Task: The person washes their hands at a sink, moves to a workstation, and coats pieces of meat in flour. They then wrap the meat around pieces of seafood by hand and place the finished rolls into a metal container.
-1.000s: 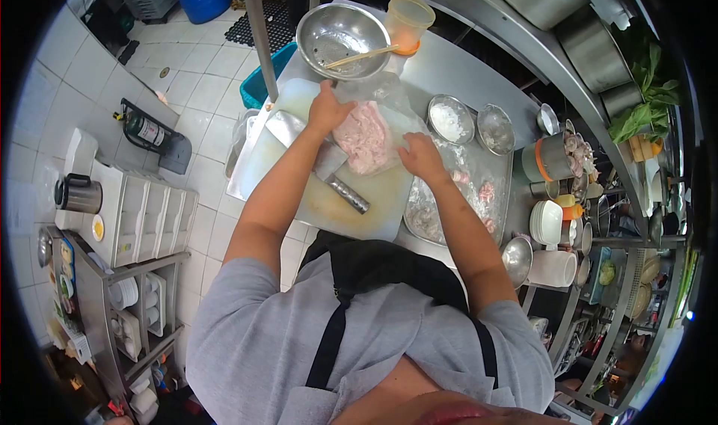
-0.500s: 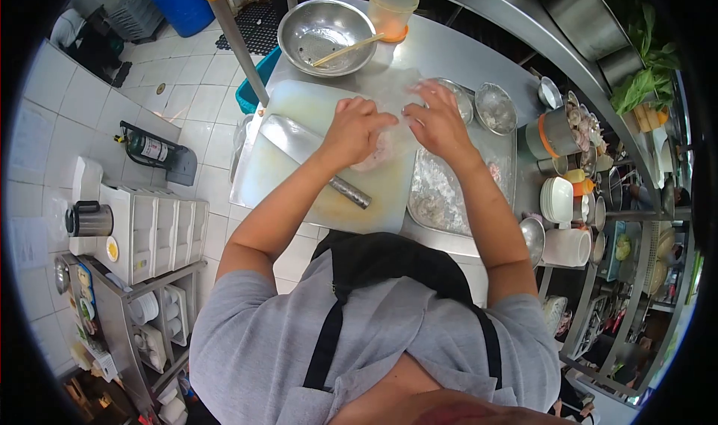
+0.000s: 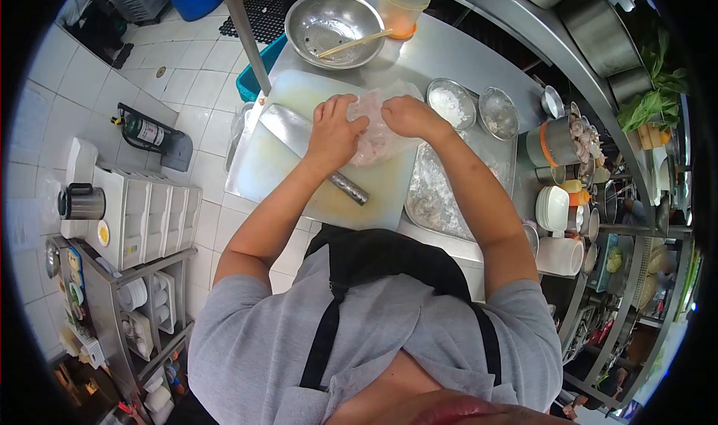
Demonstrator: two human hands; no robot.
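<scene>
Pinching the clear bag (image 3: 384, 136) near its top, the right hand (image 3: 410, 117) has its fingers pressed together in a tight grip. The left hand (image 3: 336, 132) is at the bag's other side with its fingers bent. I cannot tell if its grip is pinching the plastic or just touching it. Pale pink meat (image 3: 366, 153) shows through the plastic, between the hands and over the cutting board (image 3: 299, 201). I cannot tell if the plastic goes all the way around it.

The bag looks thin, so a hard pull could rip it. The meat looks soft and wet, so it could slip out if one side is lifted too high.

The big knife (image 3: 288, 130) lies on the board under the left arm. If that arm drops or jerks back, it could get cut or knock the knife. I cannot tell which edge is sharp.

The right arm is over the tray (image 3: 441, 193) with white powder in it, so dipping low could make it dusty. The small bowl (image 3: 451, 105) of white powder is near the right hand, and a quick swing that way could tip it.
</scene>
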